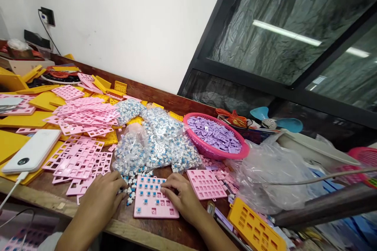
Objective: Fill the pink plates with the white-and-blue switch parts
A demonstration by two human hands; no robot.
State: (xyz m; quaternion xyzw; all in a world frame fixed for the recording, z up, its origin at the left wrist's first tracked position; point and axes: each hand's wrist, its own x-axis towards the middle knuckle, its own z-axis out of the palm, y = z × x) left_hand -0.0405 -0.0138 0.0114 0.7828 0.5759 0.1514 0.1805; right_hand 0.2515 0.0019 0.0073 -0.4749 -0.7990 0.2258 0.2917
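Pink plate on the surface, between our hands. Upper rows mostly filled with blue switches; several lower and right-side sockets bare. Left hand curled beside loose switches, right hand bent over the plate; we cannot tell either grip.

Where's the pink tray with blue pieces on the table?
In the head view, the pink tray lies low, left of centre, by the table's near edge, partly under the right hand, beside loose pieces.

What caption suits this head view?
Right hand at a partly filled pink tray, left hand beside loose blue-and-white pieces.
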